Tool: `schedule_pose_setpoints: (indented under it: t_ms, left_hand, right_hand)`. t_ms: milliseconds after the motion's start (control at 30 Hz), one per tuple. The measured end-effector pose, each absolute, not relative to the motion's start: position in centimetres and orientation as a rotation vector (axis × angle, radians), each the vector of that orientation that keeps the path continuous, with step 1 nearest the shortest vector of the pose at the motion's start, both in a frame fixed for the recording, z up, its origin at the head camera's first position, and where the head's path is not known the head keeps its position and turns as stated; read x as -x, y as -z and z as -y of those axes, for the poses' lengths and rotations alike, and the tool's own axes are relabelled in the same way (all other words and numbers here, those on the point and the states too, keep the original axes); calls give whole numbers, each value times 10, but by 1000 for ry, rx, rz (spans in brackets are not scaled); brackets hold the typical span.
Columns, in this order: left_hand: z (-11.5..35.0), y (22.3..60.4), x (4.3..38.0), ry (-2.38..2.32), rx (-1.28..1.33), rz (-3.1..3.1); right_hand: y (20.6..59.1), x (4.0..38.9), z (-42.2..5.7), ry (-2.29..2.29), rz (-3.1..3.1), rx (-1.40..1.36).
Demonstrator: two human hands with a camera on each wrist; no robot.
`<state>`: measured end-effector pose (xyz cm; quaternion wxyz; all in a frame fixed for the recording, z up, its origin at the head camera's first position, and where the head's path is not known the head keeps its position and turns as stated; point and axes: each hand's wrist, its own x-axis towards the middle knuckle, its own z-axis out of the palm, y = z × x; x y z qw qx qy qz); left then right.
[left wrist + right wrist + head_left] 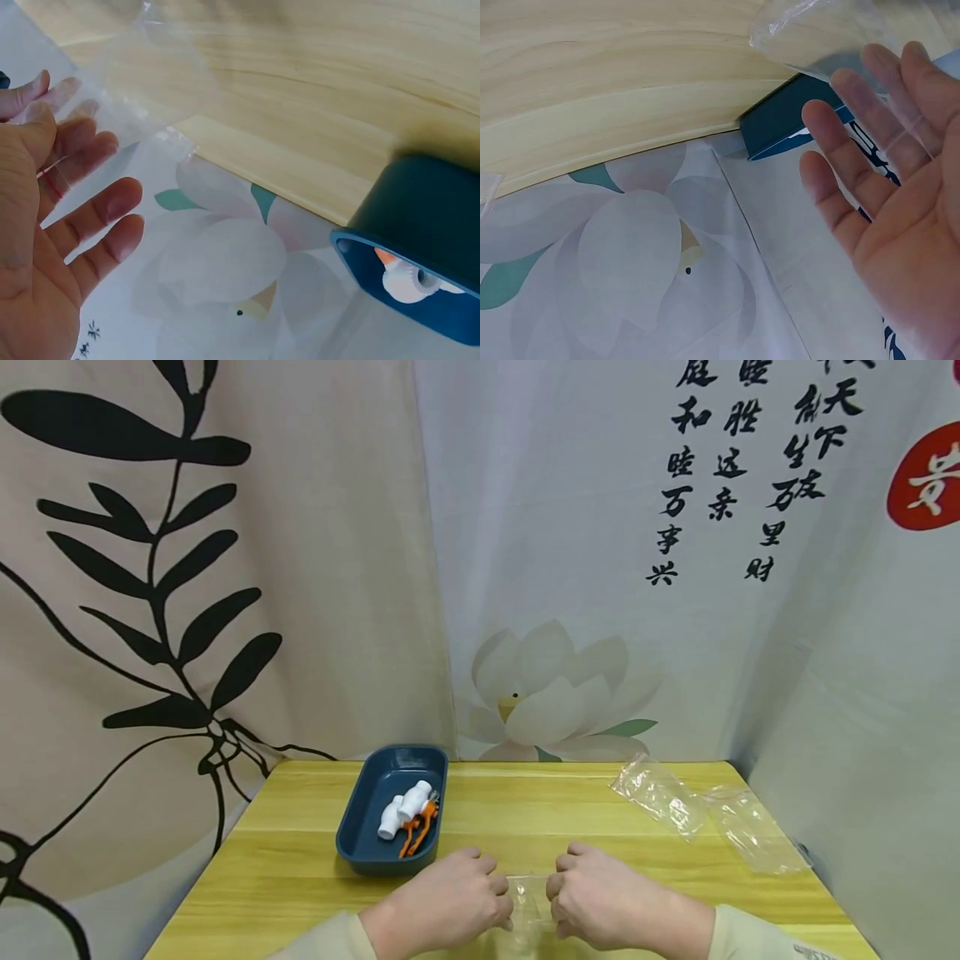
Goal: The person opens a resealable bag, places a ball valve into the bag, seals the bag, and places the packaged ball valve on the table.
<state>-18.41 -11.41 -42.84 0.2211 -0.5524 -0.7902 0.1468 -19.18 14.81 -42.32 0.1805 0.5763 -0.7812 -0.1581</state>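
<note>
A clear plastic bag (527, 906) hangs between the two hands near the table's front edge. My left hand (453, 897) pinches one side of its upper edge between thumb and index finger, the other fingers loosely bent. On the other side, my right hand (611, 897) pinches the same edge in a like way. The left wrist view shows the thin film (154, 82) stretching from the thumb and forefinger above the wood. Seen from the right wrist, crinkled film (817, 26) lies beyond the fingertips.
A dark blue tray (348, 853) stands left of centre, holding white pipe fittings (415, 800) and an orange-handled tool (424, 828). Two more clear plastic bags (663, 799) lie at the back right of the wooden table (525, 810). Printed curtains hang behind it.
</note>
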Motion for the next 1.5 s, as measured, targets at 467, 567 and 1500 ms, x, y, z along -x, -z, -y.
schedule_pose_setpoints:
  t_ms: [467,567,1500]
  left_hand:
    - [119,424,184,-190,1587,2242]
    - [119,423,186,-126,1583,2290]
    - [116,426,190,50,1481,2165]
  right_hand:
    - [416,193,-154,254,2063,-1673]
    - [416,195,-155,228,2097,-1672]
    - [402,194,-168,-285,2339,-1617]
